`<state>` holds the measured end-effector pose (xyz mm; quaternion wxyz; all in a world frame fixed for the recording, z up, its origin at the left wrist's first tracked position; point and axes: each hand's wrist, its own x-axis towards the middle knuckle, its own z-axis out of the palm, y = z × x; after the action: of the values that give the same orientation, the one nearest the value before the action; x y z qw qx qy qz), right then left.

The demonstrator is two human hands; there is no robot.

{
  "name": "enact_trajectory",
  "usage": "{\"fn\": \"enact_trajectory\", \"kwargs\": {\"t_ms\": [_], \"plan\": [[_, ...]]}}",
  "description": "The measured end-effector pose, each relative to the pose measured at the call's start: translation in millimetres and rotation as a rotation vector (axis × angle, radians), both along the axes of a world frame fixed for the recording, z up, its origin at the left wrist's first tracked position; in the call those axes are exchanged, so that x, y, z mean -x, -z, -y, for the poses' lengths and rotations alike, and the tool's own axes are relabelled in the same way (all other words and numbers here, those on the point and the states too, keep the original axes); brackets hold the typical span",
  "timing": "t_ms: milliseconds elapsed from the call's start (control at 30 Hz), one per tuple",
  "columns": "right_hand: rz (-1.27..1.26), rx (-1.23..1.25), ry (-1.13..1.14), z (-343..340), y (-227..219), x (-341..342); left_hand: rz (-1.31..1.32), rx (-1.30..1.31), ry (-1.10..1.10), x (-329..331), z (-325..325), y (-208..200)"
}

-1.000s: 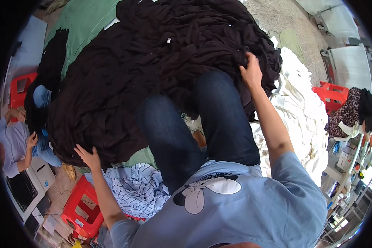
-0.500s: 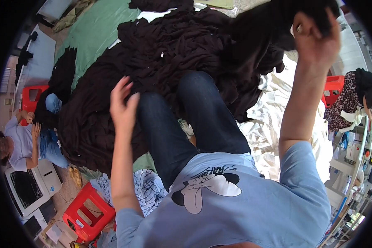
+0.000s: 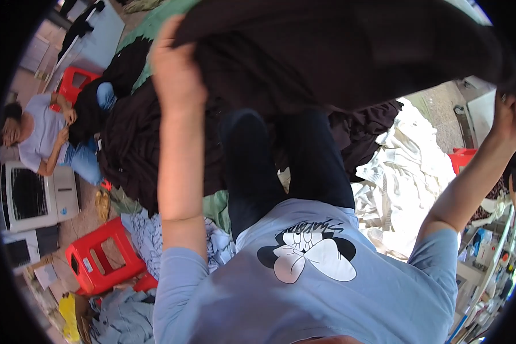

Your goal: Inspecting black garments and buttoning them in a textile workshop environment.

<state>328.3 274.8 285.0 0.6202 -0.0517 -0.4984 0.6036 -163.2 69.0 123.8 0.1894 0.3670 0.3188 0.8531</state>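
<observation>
Single head-worn fisheye, facing down, wide, close.

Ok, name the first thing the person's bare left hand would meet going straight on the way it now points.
Beyond the dark brown fabric it grips, the left hand seems to have the flat green sheet first in line; depth is unclear, so it may pass above.

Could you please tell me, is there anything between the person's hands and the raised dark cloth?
Nothing visible is in the way: the left hand directly grips one end of the dark cloth, and the right hand appears to grip the other.
</observation>
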Motion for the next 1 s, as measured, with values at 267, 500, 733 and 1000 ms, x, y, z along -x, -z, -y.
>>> {"fn": "enact_trajectory", "kwargs": {"t_ms": [267, 500, 733, 1000], "plan": [[0.763, 0.447, -0.062, 70.5, 230.0, -36.4, -1.094, 0.492, 0.835, -3.9, 184.8, -18.5], [1.643, 0.261, 0.034, 95.8, 311.6, 10.5, -0.986, 1.119, 0.632, -37.6, 201.9, 65.8], [1.123, -0.185, -0.008, 126.9, 283.9, 175.8, -1.021, 0.809, -0.087, -24.3, 71.9, 99.2], [1.263, -0.281, -0.124, 171.7, 322.3, 273.3, -1.567, 0.878, 0.120, -29.7, -20.9, 136.5]]}}
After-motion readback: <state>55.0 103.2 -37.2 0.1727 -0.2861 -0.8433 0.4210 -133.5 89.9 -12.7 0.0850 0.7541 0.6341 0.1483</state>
